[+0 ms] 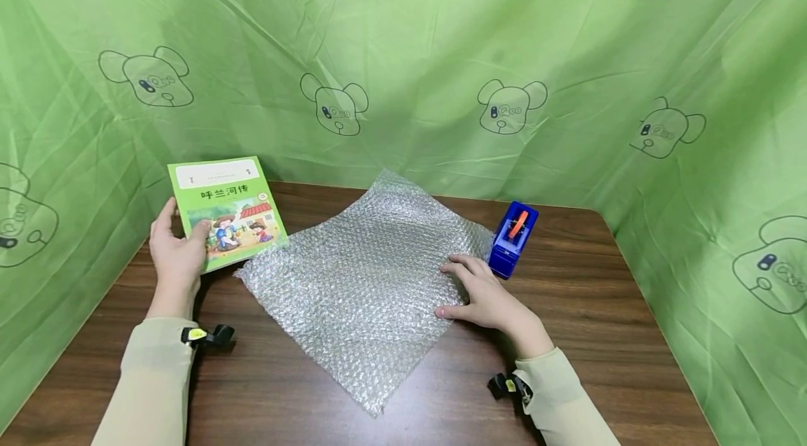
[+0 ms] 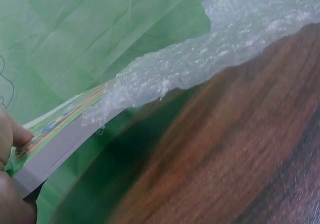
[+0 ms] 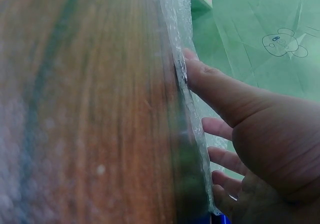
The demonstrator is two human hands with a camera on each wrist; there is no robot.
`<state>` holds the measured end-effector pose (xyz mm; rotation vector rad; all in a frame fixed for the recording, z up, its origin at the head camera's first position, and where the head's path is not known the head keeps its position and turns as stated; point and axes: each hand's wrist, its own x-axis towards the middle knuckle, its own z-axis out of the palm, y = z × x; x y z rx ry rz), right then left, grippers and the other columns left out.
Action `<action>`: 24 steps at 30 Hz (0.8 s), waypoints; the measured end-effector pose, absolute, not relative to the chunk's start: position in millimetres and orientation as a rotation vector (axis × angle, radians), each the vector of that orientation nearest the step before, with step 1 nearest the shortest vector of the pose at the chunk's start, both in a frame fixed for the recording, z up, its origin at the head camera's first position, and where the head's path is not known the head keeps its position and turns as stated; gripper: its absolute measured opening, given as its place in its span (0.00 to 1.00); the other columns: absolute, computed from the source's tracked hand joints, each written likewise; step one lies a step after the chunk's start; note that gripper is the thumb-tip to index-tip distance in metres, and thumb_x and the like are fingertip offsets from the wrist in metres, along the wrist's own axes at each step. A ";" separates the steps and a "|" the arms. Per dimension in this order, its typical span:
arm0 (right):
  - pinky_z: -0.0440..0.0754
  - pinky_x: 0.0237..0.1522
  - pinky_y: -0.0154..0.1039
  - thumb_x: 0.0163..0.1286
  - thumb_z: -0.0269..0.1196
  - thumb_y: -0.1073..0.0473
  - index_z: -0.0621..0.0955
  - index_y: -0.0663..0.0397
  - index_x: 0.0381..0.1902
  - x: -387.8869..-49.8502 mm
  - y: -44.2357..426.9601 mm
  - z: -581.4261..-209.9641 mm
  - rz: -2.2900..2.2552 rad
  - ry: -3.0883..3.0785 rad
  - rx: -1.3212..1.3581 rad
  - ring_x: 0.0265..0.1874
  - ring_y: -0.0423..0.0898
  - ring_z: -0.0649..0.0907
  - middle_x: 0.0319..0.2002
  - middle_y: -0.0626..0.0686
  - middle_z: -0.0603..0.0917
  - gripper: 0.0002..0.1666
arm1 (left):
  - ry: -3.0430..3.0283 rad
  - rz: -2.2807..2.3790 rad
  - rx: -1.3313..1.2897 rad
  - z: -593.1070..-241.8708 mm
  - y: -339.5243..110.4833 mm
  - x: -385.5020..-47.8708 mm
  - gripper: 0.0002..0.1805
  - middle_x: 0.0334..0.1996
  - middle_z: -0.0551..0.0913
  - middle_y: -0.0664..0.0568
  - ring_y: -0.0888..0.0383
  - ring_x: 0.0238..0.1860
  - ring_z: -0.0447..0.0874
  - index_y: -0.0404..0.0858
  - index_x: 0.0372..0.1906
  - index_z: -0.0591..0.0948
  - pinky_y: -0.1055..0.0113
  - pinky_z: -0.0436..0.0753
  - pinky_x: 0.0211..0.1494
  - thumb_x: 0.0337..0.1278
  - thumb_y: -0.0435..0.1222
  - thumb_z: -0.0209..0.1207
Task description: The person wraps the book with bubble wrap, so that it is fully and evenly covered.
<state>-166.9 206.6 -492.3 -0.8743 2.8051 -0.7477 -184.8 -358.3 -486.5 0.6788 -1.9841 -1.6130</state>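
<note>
Left fingers [image 1: 164, 216] pinched a green illustrated paperback book [image 1: 228, 213] — spread right fingers [image 1: 460, 271] touched clear plastic bubble wrap [image 1: 359, 278].

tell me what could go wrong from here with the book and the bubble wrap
The left hand grips the green book only by its left side, so it might slip. The bubble wrap meets the book's edge and could get dragged askew. A shifting sheet might also nudge the blue tape dispenser beside it.
</note>
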 end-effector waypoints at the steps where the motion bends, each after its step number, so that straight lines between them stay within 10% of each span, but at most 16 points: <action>1: 0.65 0.76 0.74 0.65 0.79 0.35 0.77 0.51 0.77 -166.9 206.7 -492.5 -0.749 2.805 -0.875 0.80 0.68 0.64 0.80 0.62 0.69 0.49 | -1.933 -1.651 0.680 -484.7 -357.4 -185.0 0.43 0.67 0.66 0.61 0.69 0.49 0.75 0.51 0.87 0.64 0.84 0.83 0.48 0.73 0.28 0.63; 24: 0.64 0.77 0.73 0.65 0.79 0.35 0.77 0.51 0.77 -166.9 205.3 -486.7 -0.751 2.793 -0.862 0.80 0.68 0.64 0.80 0.62 0.69 0.50 | -1.609 -1.959 0.544 -462.7 -325.6 -189.4 0.42 0.77 0.62 0.55 0.62 0.56 0.82 0.49 0.84 0.68 0.77 0.87 0.49 0.71 0.21 0.62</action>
